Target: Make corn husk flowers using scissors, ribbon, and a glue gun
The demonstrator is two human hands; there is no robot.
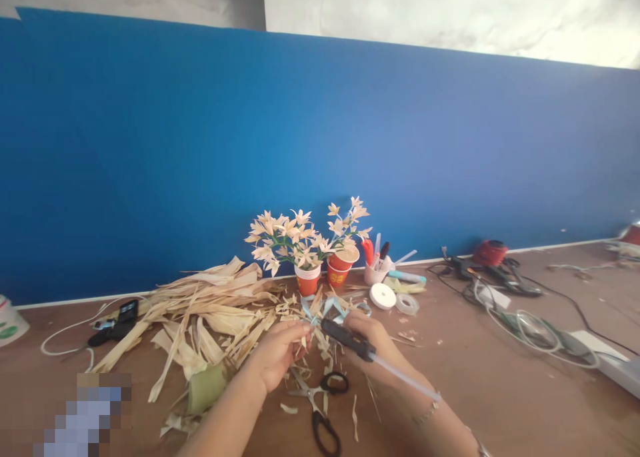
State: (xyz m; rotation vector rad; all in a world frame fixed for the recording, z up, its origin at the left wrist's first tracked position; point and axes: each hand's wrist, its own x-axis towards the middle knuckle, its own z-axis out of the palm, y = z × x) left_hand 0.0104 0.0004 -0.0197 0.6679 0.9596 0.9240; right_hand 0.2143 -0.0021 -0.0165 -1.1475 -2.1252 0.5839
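My left hand (283, 352) has its fingers pinched together on a small pale blue piece (314, 320) over the husk scraps. My right hand (373, 340) is wrapped round a black glue gun (347, 338), whose tip points left at the pinched fingers; a translucent glue stick (405, 377) sticks out of its back. More pale blue strip (334, 305) shows between the hands. Just below them, black-handled scissors (314, 390) lie partly open on the brown table (480, 390). Behind the hands stand flowers of pale husk (290, 232) in a red and white paper cup (307, 280).
Dried husks (215, 304) are heaped at left, beside a green roll (206, 389) and a black device (117, 324). A pink cup of tools (376, 270), a white spool (383, 296) and a tape roll (407, 304) stand behind right. Cables (537, 337) lie farther right.
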